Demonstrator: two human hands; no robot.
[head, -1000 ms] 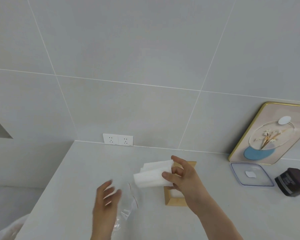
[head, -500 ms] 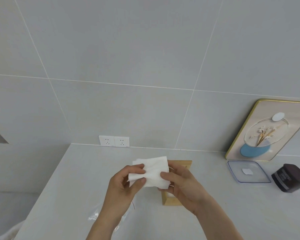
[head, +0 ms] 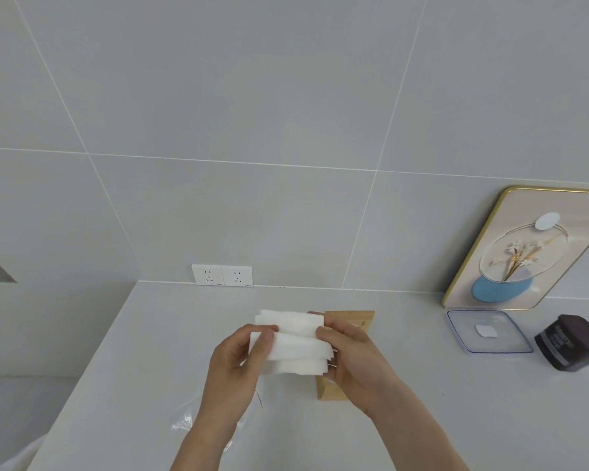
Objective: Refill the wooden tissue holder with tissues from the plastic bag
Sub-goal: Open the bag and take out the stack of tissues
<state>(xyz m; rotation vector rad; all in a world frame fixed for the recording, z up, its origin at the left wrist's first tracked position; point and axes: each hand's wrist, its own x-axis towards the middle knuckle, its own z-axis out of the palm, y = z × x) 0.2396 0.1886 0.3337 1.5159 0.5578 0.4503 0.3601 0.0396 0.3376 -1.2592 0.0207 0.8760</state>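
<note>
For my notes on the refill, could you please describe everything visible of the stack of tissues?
The stack of tissues is white, soft-looking folded sheets, slightly fanned and uneven at the edges. It is held above the counter, just left of the wooden holder, pinched between the left hand and right hand. Its underside is hidden.

A home counter: grey tiled wall (head: 286, 96), wall sockets (head: 222, 275), framed flower picture (head: 524, 249) leaning.

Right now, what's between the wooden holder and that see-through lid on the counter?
Nothing. In the head view, only bare grey counter lies between the wooden tissue holder and the clear lid.
</note>
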